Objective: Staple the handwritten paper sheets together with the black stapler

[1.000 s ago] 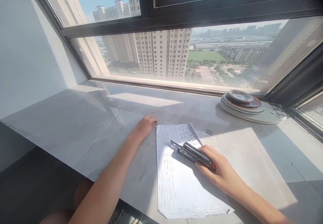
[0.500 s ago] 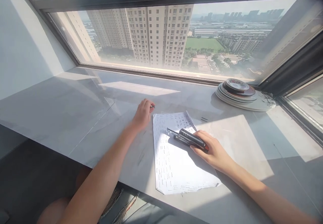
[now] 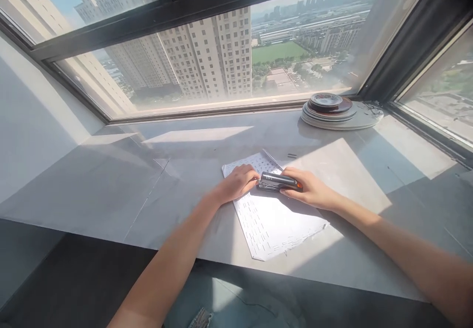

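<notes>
My right hand point(image 3: 308, 186) is wrapped round the rear of a black stapler point(image 3: 279, 180) with an orange part near the palm. The stapler lies on its side just over a white sheet of paper point(image 3: 283, 224), pointing left. My left hand point(image 3: 242, 180) is closed at the stapler's front end, fingertips pinched together against it; what they pinch is hidden. Rows of short dark staples line the left, upper and lower edges of the paper. Two small dark strips, which look like staple strips point(image 3: 291, 156), lie beyond the paper.
A stack of plates point(image 3: 328, 111) stands at the back right of the grey counter point(image 3: 192, 170), by the window point(image 3: 207, 62). The counter's front edge runs just before my lap. A white wall point(image 3: 44, 121) rises on the left.
My left hand has moved right from beside the paper, with a small dark piece in its fingers, to the stapler's front. The metal rail that stuck out there is now covered. The view has tilted.
</notes>
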